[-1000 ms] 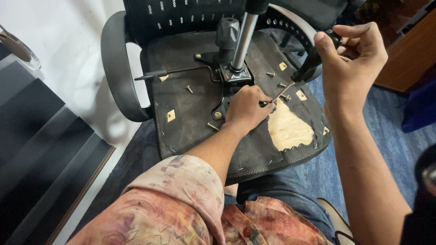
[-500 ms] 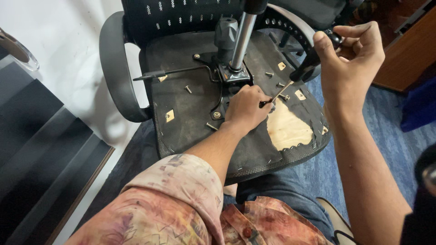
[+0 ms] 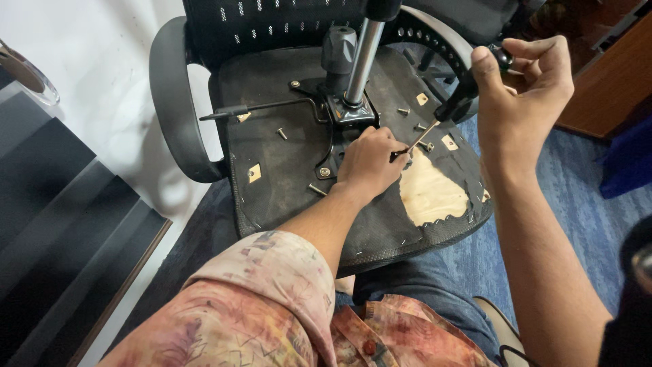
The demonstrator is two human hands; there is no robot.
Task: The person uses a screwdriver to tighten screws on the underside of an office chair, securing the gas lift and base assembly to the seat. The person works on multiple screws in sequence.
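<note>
An upturned office chair seat (image 3: 285, 163) rests on my lap, its black underside facing up. A patch of bare wood (image 3: 435, 194) shows where the fabric is torn. My right hand (image 3: 523, 85) grips the black handle of a screwdriver (image 3: 451, 109), whose thin shaft slants down to the seat. My left hand (image 3: 370, 163) lies on the seat beside the metal mechanism plate (image 3: 343, 112), fingers pinched around the screwdriver's tip. Whether a screw sits under that tip is hidden by the fingers.
A chrome gas column (image 3: 360, 61) rises from the plate, and a lever rod (image 3: 265, 107) sticks out left. Several loose screws (image 3: 282, 134) stand on the seat. Grey armrests (image 3: 173, 102) flank it. Dark steps (image 3: 61, 224) lie left, blue carpet (image 3: 584, 204) right.
My right hand and the screwdriver handle have shifted slightly. The left hand stays at the tip on the seat.
</note>
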